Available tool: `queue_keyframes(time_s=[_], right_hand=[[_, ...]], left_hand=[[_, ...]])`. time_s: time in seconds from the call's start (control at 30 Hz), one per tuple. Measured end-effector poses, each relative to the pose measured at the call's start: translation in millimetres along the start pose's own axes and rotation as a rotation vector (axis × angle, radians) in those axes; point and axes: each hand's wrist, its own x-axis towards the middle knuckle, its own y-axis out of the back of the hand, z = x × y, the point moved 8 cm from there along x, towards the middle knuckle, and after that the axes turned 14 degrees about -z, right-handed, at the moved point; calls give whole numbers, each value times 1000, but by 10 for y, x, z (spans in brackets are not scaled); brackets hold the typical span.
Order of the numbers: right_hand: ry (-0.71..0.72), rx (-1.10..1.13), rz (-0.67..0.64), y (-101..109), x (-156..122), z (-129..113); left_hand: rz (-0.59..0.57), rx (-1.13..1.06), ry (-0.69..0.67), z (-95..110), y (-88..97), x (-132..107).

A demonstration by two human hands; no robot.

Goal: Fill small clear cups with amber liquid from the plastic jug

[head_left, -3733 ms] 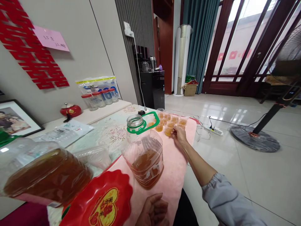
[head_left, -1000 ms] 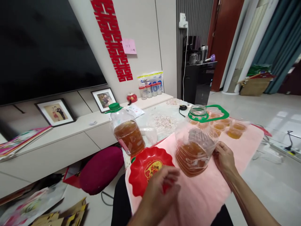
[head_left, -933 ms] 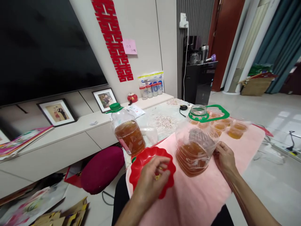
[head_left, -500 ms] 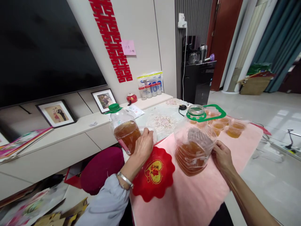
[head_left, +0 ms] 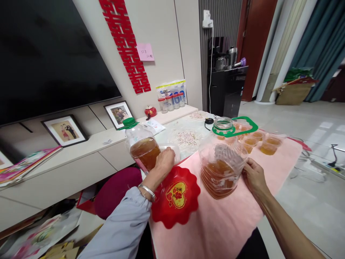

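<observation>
My right hand (head_left: 252, 175) is pressed against the right side of an open clear jug (head_left: 219, 165) that is part full of amber liquid and has a green handle ring (head_left: 235, 126). The jug stands on a pink cloth (head_left: 223, 223). My left hand (head_left: 163, 163) reaches past a red heart-printed tray (head_left: 176, 196) and curls over a clear plastic container (head_left: 175, 153). Just left of that hand stands a green-capped bottle (head_left: 141, 147) of amber liquid. Several small cups (head_left: 265, 144) of amber liquid sit behind the jug.
A low white cabinet (head_left: 81, 158) along the wall carries framed photos (head_left: 64, 129) and red-lidded jars (head_left: 171, 102). Above it hangs a large dark screen (head_left: 48, 61). A magenta cushion (head_left: 115, 190) lies below the table edge. On the floor at right is a power strip (head_left: 315, 169).
My left hand left the red tray and moved up-left to the clear container beside the capped bottle. My right hand stayed on the open jug. Earlier, that hand was at the small cups.
</observation>
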Motion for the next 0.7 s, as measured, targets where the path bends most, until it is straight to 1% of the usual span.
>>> queue_keyframes(time_s=[0.33, 0.7], right_hand=[[5, -5, -18, 17, 8, 41], [-9, -14, -27, 16, 6, 34]], left_hand=[[30, 15, 6, 45, 75, -127], [60, 38, 0, 47, 147, -168]])
